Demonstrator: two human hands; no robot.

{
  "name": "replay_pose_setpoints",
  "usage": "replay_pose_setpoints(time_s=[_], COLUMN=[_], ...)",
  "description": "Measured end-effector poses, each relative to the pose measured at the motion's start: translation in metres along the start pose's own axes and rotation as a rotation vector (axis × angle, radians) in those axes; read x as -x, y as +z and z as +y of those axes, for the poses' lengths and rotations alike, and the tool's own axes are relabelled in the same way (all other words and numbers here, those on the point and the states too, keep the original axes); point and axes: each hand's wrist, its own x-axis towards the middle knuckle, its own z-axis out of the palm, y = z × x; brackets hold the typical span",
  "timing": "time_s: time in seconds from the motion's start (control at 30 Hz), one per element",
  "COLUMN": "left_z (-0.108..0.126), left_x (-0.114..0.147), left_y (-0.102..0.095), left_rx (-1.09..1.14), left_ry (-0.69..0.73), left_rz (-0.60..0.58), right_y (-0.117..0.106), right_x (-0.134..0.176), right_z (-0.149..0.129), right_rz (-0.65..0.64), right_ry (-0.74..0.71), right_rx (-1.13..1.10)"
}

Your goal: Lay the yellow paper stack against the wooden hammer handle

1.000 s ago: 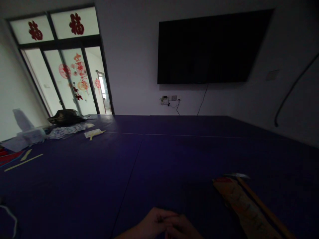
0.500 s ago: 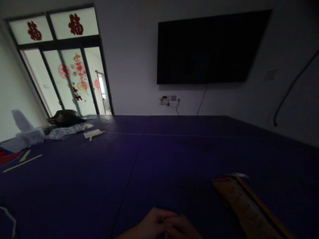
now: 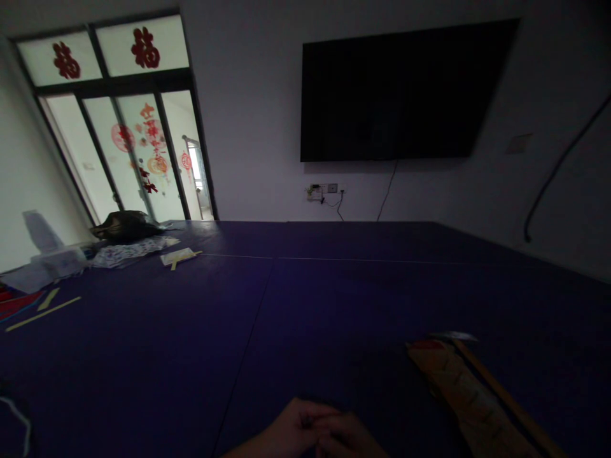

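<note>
Dark room, big blue table [image 3: 334,299]. Left hand [image 3: 291,429] and right hand [image 3: 351,439] touching, fingers curled together; pinch unclear. Brown paper wrapper [image 3: 465,397] just right of fingers.

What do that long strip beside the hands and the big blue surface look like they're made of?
The long strip looks like pale wood or bamboo: tan, straight, thin, matte. The flat tan piece beside it seems to be paper or card, faintly printed. The blue surface looks like matte felt or mat, laid in panels with visible seams. Dim light leaves all this uncertain.
</note>
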Motion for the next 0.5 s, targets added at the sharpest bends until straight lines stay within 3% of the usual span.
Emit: replay_pose_setpoints(time_s=[0.5], left_z=[0.011], left_x=[0.002], left_y=[0.003], left_rx=[0.062], left_ry=[0.058], left_rz=[0.006], right_y=[0.000], right_x=[0.002], right_z=[0.008], right_rz=[-0.006], right_ry=[-0.021], right_rx=[-0.027])
